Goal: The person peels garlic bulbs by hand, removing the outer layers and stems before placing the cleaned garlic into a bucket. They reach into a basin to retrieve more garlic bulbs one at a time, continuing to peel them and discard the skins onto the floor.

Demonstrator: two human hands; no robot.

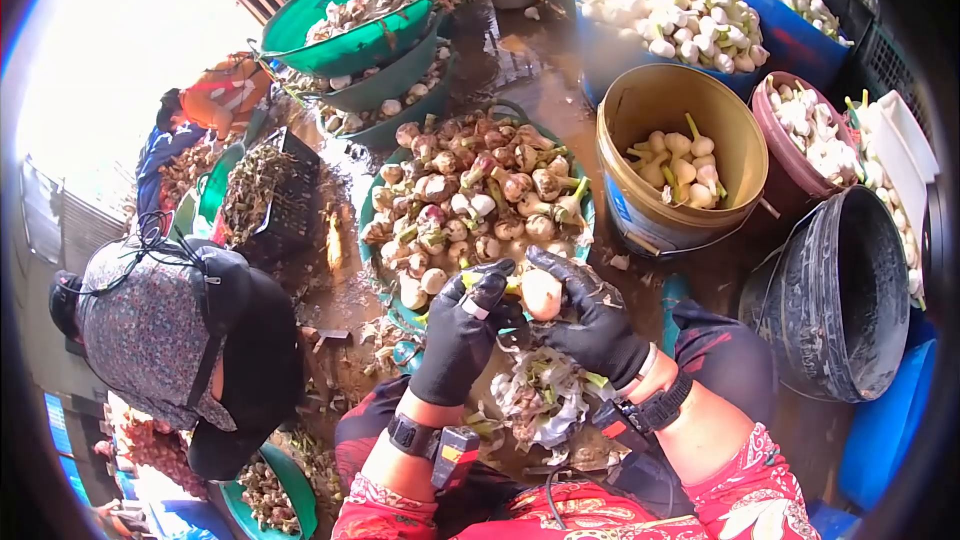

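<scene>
The garlic bulb (541, 296) lies crosswise between the gloved hands, at the near side of the green tub (588, 220): its round end in the right hand's (598, 325) curled fingers, its stem (514, 286) toward the left hand (455, 335), whose fingertips look pinched around it.

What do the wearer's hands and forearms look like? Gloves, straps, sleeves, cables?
Left hand and right hand: black gloves, muddy at the fingers; pale band on the left one. Each wrist: black strap plus a dark box with red and yellow marks. Sleeves: red, white paisley. Thin black cable between the forearms; its ends are unclear.
</scene>
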